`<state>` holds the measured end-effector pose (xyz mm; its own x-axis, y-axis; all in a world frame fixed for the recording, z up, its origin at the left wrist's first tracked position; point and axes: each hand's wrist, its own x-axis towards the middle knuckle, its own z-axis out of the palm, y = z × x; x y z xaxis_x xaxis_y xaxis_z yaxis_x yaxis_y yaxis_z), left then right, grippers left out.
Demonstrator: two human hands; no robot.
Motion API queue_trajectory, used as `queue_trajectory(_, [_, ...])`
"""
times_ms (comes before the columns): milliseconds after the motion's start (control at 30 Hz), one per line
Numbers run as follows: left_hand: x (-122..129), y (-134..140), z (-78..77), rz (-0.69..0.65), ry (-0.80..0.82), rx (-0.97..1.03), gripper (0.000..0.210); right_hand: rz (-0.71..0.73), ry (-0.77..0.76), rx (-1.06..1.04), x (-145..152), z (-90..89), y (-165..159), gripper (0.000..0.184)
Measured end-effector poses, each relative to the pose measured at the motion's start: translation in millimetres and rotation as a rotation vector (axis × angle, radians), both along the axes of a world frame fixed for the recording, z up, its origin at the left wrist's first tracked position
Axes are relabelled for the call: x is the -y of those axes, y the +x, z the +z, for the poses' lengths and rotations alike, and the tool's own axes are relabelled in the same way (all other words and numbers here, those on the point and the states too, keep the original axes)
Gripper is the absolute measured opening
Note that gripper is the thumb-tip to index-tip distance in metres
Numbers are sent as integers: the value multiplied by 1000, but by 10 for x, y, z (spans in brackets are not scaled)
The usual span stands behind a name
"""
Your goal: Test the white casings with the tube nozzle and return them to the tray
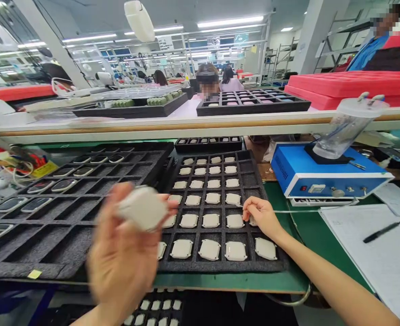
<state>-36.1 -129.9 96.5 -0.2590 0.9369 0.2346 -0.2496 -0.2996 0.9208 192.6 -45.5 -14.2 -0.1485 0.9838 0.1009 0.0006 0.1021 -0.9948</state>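
Observation:
My left hand (123, 253), smeared by motion, grips a white rounded-square plastic cover (144, 208) raised in front of the trays. My right hand (259, 215) pinches a thin needle-like tool, mostly hidden in the fingers, above the right part of a black foam tray (216, 267). From that hand a pale thin tube (295, 211) runs right toward a blue box. Similar white covers (209, 249) lie in most compartments of this tray; several right-column compartments at the far end hold none. One cover is partly hidden under my right hand.
At left stands a larger black tray (64, 240) with several dark-faced devices (35, 204). The blue box (329, 174) carries a clear cylinder (337, 131). Papers (359, 253) and a black pen (381, 232) lie at right. A shelf (186, 127) crosses behind, with people beyond it.

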Motion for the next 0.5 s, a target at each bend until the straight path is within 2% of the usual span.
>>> queue_trajectory(67, [-118,200,-53,-175,-80,86,38,17,-12,-3,2,9,7,11])
queue_trajectory(133, [-331,443,-211,-381,-203,165,37,5,-5,-33,6,29,7,11])
queue_trajectory(167, [-455,556,-324,-436,-250,188,36,-22,7,-60,8,42,6,11])
queue_trajectory(233, [-694,729,-580,-429,-281,221,36,-121,39,-134,12,66,4,11])
queue_trajectory(333, [-942,829,-905,-414,-290,234,42,-264,70,-232,15,88,5,11])
queue_trajectory(400, [-1012,819,-1009,-450,-293,243,45,-290,72,-257,14,95,7,10])
queue_trajectory(500, [-1022,769,-1006,-512,-306,253,44,-247,50,-251,1,94,1,10])
